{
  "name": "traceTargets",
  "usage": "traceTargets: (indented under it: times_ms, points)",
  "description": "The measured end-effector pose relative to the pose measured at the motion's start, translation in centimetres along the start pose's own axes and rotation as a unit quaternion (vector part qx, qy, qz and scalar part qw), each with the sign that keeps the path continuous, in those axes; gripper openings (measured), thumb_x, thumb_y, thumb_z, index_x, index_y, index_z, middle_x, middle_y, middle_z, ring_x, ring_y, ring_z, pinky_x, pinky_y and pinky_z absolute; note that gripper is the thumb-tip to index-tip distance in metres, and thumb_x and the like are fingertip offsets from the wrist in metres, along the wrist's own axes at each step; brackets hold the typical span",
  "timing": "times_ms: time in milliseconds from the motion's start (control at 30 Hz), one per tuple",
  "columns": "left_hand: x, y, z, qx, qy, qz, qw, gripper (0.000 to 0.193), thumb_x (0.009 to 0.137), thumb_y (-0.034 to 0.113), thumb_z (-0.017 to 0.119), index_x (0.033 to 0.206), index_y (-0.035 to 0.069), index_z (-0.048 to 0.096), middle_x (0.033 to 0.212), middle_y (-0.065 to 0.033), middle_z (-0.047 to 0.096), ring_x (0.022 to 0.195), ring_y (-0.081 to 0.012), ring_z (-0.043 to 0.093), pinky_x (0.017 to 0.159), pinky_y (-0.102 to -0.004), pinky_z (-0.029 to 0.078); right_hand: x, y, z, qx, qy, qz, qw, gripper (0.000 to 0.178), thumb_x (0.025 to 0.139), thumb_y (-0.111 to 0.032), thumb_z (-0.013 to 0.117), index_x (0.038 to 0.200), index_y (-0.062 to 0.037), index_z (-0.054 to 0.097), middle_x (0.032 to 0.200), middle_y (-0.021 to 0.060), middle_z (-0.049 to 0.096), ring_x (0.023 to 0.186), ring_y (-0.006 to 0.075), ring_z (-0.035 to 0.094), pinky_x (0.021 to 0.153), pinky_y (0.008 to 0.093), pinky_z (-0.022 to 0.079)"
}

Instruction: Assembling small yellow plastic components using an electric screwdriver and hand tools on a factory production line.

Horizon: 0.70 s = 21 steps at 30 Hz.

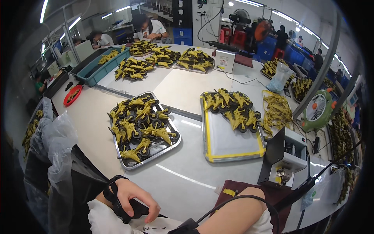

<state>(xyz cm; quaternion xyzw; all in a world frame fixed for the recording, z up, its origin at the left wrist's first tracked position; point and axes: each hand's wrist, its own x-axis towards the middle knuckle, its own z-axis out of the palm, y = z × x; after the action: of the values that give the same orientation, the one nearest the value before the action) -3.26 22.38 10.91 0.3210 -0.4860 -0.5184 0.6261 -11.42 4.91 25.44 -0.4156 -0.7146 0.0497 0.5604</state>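
Green desk fan, white grille and orange hub, stands at the right side of the worktable, beside a metal post. Clear bag with pale blue contents rests farther back. White box-shaped unit, cord attached, stands upright. Red oval basket sits at left, near a teal bin. White-shirted co-worker bends over the far end; red stools noted in background
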Motion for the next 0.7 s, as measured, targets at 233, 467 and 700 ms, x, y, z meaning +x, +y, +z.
traceTargets:
  times_ms: [233,467,700]
  points:
    - [0.3,-0.2,-0.4,0.028,-0.036,0.031,0.998,0.043,0.089,0.023,0.060,0.121,-0.006,0.055,0.116,-0.0181,0.057,0.107,-0.0332,0.053,0.092,-0.0425,0.039,0.8,0.4,-1.4,-0.026,-0.090,0.012,0.996,0.020,0.071,-0.024,0.062,0.069,-0.0059,0.071,0.077,0.0079,0.064,0.081,0.0280,0.059,0.053,0.0374,0.050]
    - [1.1,-2.9,-0.6,-0.072,-0.036,0.047,0.996,0.044,0.090,0.028,0.061,0.117,-0.005,0.058,0.112,-0.0173,0.059,0.105,-0.0324,0.054,0.091,-0.0437,0.039,0.8,0.7,-2.2,-0.057,-0.091,-0.014,0.994,0.017,0.070,-0.021,0.062,0.067,-0.0055,0.070,0.069,0.0088,0.065,0.073,0.0267,0.062,0.050,0.0363,0.048]
    - [1.4,-4.8,0.2,-0.137,-0.006,0.071,0.988,0.050,0.088,0.035,0.063,0.116,-0.005,0.056,0.109,-0.0149,0.061,0.104,-0.0299,0.054,0.091,-0.0421,0.039,0.6,1.6,-1.6,-0.032,-0.077,0.021,0.996,0.020,0.076,-0.021,0.061,0.068,-0.0039,0.066,0.068,0.0091,0.064,0.064,0.0265,0.062,0.050,0.0378,0.047]
